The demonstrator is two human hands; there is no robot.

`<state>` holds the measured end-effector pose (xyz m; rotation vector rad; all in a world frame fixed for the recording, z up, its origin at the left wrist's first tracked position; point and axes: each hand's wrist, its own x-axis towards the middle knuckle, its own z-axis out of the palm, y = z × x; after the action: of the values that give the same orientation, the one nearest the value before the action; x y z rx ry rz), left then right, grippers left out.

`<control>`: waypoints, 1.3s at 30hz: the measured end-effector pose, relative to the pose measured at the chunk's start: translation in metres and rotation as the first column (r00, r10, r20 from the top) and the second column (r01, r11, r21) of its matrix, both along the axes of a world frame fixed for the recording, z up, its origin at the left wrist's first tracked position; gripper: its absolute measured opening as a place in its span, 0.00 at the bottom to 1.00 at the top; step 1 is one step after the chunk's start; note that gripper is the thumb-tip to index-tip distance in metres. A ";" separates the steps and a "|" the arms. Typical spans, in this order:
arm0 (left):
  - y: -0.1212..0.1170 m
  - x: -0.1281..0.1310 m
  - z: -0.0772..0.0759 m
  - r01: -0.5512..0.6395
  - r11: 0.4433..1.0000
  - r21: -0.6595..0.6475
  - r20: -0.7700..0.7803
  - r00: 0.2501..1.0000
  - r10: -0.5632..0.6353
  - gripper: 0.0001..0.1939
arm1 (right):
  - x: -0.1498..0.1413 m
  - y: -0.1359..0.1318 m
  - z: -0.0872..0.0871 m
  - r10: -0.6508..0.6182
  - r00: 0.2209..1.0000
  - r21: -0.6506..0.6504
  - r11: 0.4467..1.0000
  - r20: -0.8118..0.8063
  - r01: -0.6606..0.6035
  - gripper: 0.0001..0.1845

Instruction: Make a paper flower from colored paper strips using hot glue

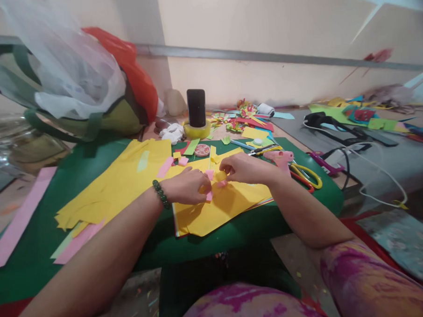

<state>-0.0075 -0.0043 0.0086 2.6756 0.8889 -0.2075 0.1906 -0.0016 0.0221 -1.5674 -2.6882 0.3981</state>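
My left hand (pixel 188 185) and my right hand (pixel 242 169) meet over a stack of yellow paper sheets (pixel 220 209) on a green table (pixel 33 259). Both hands are closed in a pinch on a small folded piece of pink and yellow paper (pixel 214 179) held between them. A green bead bracelet (pixel 161 194) sits on my left wrist. More cut yellow paper (pixel 118 186) lies spread to the left of the hands.
Pink paper strips (pixel 18 223) lie at the table's left. A dark phone (pixel 196 107) stands in a yellow tape roll. Yellow-handled scissors (pixel 308 175), a pink glue gun (pixel 281 159), a plastic bag (pixel 71 71), paper flowers (pixel 244 115) and white cables (pixel 373 170) surround the work area.
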 end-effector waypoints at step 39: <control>-0.004 0.006 -0.002 -0.018 0.999 0.026 -0.047 0.999 0.019 0.14 | 0.000 0.002 -0.018 0.077 0.997 -0.006 0.997 -0.014 -0.077 0.21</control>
<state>-0.0019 -0.0081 0.0070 2.6954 0.9363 -0.2578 0.1909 0.0000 0.0042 -1.4600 -2.7464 0.4182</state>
